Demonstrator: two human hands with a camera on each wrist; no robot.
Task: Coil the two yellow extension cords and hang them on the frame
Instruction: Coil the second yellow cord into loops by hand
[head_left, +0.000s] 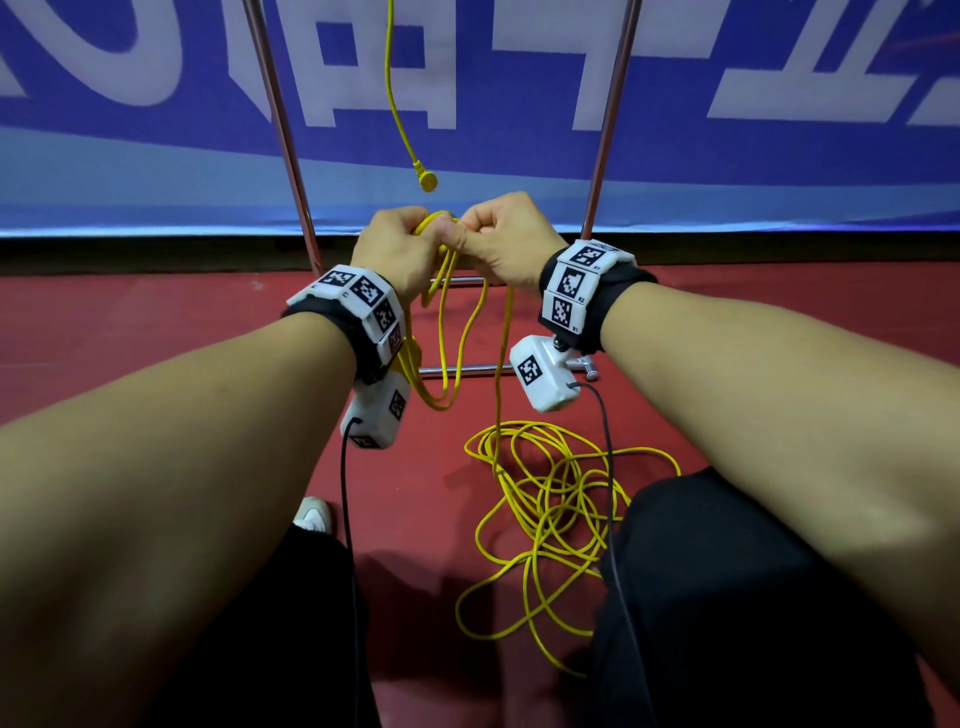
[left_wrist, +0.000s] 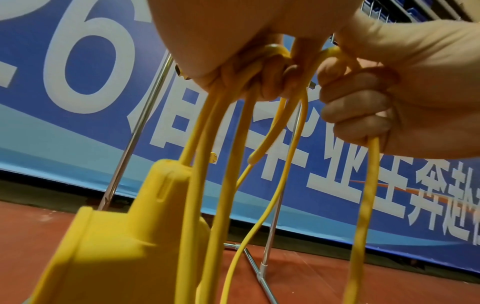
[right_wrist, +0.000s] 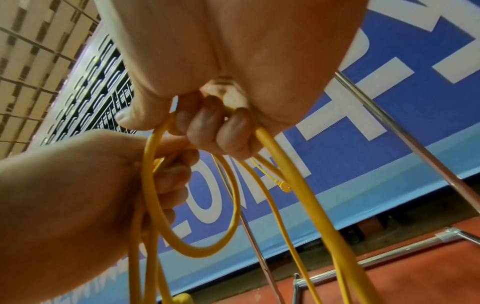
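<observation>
left hand (head_left: 397, 249): grip curled round a few gathered loops of yellow cord (head_left: 447, 332), frame centre | right hand (head_left: 506, 236): grip closed on the same cord, feeding the next loop | loose heap (head_left: 550, 514): uncoiled on red floor, lower centre-right | second cord (head_left: 395, 104): hangs top centre, apparently off the frame (head_left: 605, 135) | progress: roughly midway

Red floor (head_left: 156, 332), blue banner (head_left: 727, 171), perhaps fabric

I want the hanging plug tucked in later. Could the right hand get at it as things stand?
Probably not yet. The plug hangs just above the right hand with open air between, but that hand is gripping the cord alongside the left hand; it would have to let go first.
</observation>
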